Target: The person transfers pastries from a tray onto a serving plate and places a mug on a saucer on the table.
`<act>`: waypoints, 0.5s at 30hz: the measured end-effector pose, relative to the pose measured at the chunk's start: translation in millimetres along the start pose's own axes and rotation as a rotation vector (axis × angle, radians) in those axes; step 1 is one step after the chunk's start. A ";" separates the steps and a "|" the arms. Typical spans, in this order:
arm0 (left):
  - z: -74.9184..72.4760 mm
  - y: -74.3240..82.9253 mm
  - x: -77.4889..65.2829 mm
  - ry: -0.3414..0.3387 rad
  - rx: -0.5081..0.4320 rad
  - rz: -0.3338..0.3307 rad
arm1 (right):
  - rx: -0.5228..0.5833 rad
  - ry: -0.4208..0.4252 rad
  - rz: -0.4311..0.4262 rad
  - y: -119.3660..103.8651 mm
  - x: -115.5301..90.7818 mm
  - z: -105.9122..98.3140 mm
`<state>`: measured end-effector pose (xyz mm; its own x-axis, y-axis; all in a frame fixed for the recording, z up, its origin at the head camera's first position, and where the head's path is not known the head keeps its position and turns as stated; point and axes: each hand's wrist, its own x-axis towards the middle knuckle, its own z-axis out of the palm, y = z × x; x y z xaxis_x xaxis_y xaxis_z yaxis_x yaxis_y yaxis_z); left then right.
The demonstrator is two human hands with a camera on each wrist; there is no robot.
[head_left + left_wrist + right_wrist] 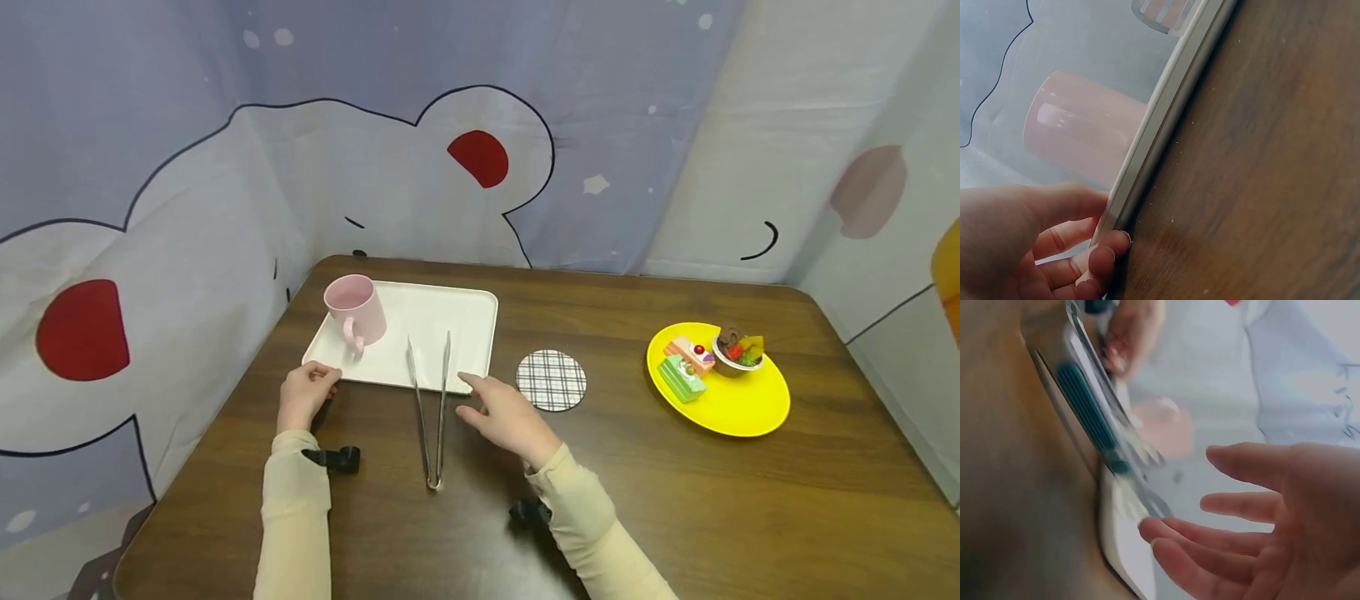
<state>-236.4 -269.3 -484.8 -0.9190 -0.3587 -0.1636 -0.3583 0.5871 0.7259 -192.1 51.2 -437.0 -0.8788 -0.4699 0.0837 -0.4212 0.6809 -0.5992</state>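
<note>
My left hand (306, 393) pinches the front left corner of a white rectangular tray (431, 312); the left wrist view shows the thumb on its rim and curled fingers at the underside. A pink mug (360, 315) stands upright on the tray's left side, handle towards me. Metal tongs (442, 417) lie spread, tips over the tray and hinged end on the table; a teal grip (1088, 409) shows on them in the right wrist view. My right hand (508, 415), fingers extended and apart, hovers just right of the tongs by the tray's front right corner, holding nothing.
A round checked coaster (551, 381) lies right of the tray. Farther right, a yellow oval plate (738, 414) bears a green cake slice (681, 379), a pink one (688, 353) and a fruit-topped cup (737, 352). Printed curtains (375, 183) stand behind the wooden table (600, 500).
</note>
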 end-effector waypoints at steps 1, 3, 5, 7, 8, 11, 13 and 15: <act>0.1 -0.1 0.2 -0.002 0.000 0.000 | 0.010 0.018 0.012 3.1 -3.1 -6.8; 0.2 -0.4 0.8 0.001 0.001 0.002 | 0.027 0.068 0.039 10.3 -10.1 -22.5; -0.1 -0.5 0.9 0.005 0.003 0.005 | 0.025 0.134 0.067 19.3 -18.3 -40.0; -0.5 -0.4 0.7 0.011 0.006 0.010 | 0.027 0.201 0.092 29.8 -28.4 -58.0; -0.7 -0.3 0.5 0.013 0.009 0.011 | 0.022 0.232 0.100 35.8 -34.2 -67.0; -0.6 -0.2 0.3 0.009 0.010 0.012 | 0.016 0.303 0.150 53.6 -54.8 -92.7; -0.2 -0.4 0.0 0.005 0.007 0.011 | 0.007 0.338 0.198 64.6 -70.1 -108.1; 0.0 -1.2 -0.4 0.006 0.006 0.016 | -0.001 0.369 0.249 75.4 -84.8 -120.4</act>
<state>-235.5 -269.9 -485.6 -0.9236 -0.3536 -0.1479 -0.3447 0.5972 0.7243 -176.4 210.1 -393.4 -0.9746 -0.0596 0.2158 -0.1867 0.7486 -0.6362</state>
